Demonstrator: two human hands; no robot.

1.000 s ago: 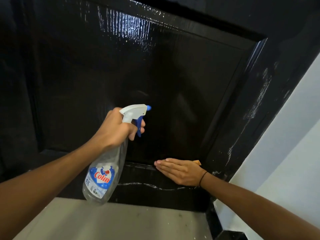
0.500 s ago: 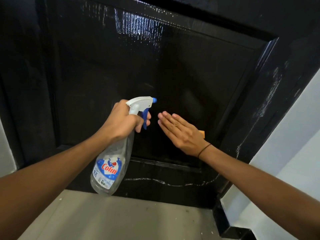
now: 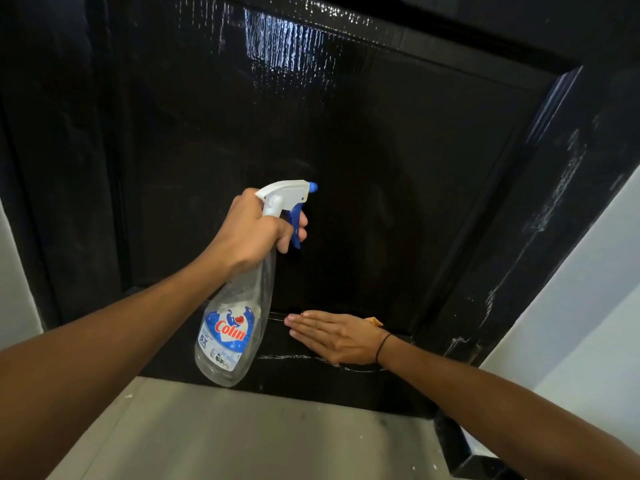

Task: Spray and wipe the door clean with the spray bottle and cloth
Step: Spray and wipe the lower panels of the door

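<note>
Clearly, the black door point(image 3: 381, 168) filled most of the view, glossy, with a recessed panel inside a raised frame. Wet streaks shone near the top of the panel, and pale smears ran along the bottom rail and up the right side of the door.

The spray bottle point(image 3: 239, 306) was held in front of the panel, at its lower left part, and it did not touch the door. It was a clear plastic bottle with a blue and red label, a white head and a blue nozzle that pointed at the panel. The left hand point(image 3: 256, 230) gripped the neck of the bottle, and its fingers were curled over the blue trigger.

The right hand point(image 3: 337, 336) lay flat on the bottom rail of the door, with straight fingers close together that pointed to the left. It pressed on the cloth point(image 3: 375, 321), of which only a small orange corner showed behind the hand, near the wrist. A thin dark band point(image 3: 382, 346) went around this wrist.

Below the door was a grey floor point(image 3: 259, 438), and at the right a pale wall point(image 3: 595, 323).
</note>
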